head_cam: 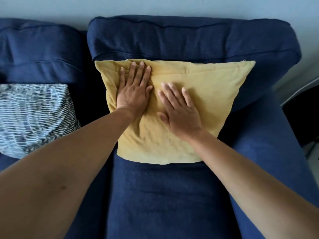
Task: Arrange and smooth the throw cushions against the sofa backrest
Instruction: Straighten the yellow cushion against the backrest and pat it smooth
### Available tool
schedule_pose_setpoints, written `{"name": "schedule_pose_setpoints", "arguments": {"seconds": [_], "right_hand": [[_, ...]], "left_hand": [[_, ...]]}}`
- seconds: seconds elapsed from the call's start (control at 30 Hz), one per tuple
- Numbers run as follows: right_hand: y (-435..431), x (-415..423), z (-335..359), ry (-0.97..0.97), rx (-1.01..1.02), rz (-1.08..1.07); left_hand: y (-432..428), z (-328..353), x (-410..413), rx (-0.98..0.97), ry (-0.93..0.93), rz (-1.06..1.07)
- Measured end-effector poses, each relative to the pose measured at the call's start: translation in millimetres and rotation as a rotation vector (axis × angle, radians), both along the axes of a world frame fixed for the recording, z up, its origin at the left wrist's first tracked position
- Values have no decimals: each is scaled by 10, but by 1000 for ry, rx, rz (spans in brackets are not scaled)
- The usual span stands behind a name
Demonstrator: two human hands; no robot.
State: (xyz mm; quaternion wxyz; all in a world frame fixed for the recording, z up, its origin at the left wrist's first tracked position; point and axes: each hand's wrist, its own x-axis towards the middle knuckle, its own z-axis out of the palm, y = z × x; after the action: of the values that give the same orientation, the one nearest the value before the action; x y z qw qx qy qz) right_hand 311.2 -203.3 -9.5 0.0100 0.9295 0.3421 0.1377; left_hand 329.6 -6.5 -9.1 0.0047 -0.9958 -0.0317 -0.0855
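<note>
A yellow throw cushion (pixel 212 94) leans against the dark blue sofa backrest (pixel 189 37) on the right-hand seat. My left hand (pixel 134 90) lies flat on its upper left part, fingers spread and pointing up toward the top edge. My right hand (pixel 179 109) rests flat on the cushion's middle, fingers apart and angled up to the left. Both palms press into the fabric, which creases around them. A second cushion (pixel 34 118), white with dark wavy stripes, leans on the left backrest section, partly cut off by the frame.
The blue seat cushion (pixel 169 200) stretches toward me below the yellow cushion. The sofa's right armrest (pixel 269 152) runs along the right side. A pale wall (pixel 155 6) stands behind the sofa. A dark gap and floor show at the far right.
</note>
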Motion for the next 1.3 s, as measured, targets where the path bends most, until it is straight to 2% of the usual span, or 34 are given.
{"name": "schedule_pose_setpoints", "arguments": {"seconds": [0.03, 0.2, 0.3, 0.4, 0.47, 0.5, 0.6, 0.67, 0.73, 0.83, 0.9, 0.93, 1.0, 1.07, 1.1, 1.17, 1.3], "right_hand": [[-31, 35, -58, 25, -38, -28], [-540, 451, -50, 75, 101, -443], [-710, 505, -93, 90, 91, -471], [-713, 514, -138, 105, 112, -481], [-708, 515, -163, 149, 141, -496], [-705, 513, -171, 166, 154, -502], [-702, 518, -185, 140, 141, -506], [-710, 524, -167, 118, 144, -498], [-722, 511, -152, 106, 186, -502], [-688, 402, -172, 74, 342, -617], [-607, 254, -169, -10, 476, -701], [-529, 157, -170, -77, 513, -672], [-270, -81, -234, -187, 508, -421], [11, -363, -417, -202, 368, -114], [71, -465, -532, -196, 274, -31], [-54, -449, -726, -179, 141, -25], [-785, -82, -854, -153, 136, -350]], "left_hand": [[5, -2, -6, -3, -3, 4], [6, 16, -34, -18, 7, 22], [-80, 82, -83, -36, 32, 48], [-221, 172, -226, -121, -155, 67], [-476, 149, -424, -220, -350, -41], [-646, 74, -562, -240, -385, -144], [-899, -295, -908, -117, -253, -349], [-724, -505, -852, -65, -218, -287], [-500, -552, -693, -78, -240, -134], [-303, -552, -527, -142, -253, 73], [-297, -587, -526, -162, -238, 102], [-298, -592, -534, -169, -235, 100], [-290, -583, -537, -179, -237, 101], [-294, -565, -540, -179, -251, 98], [-293, -559, -543, -179, -255, 96], [-262, -561, -548, -173, -256, 90], [-160, -562, -540, -130, -263, 58]]}}
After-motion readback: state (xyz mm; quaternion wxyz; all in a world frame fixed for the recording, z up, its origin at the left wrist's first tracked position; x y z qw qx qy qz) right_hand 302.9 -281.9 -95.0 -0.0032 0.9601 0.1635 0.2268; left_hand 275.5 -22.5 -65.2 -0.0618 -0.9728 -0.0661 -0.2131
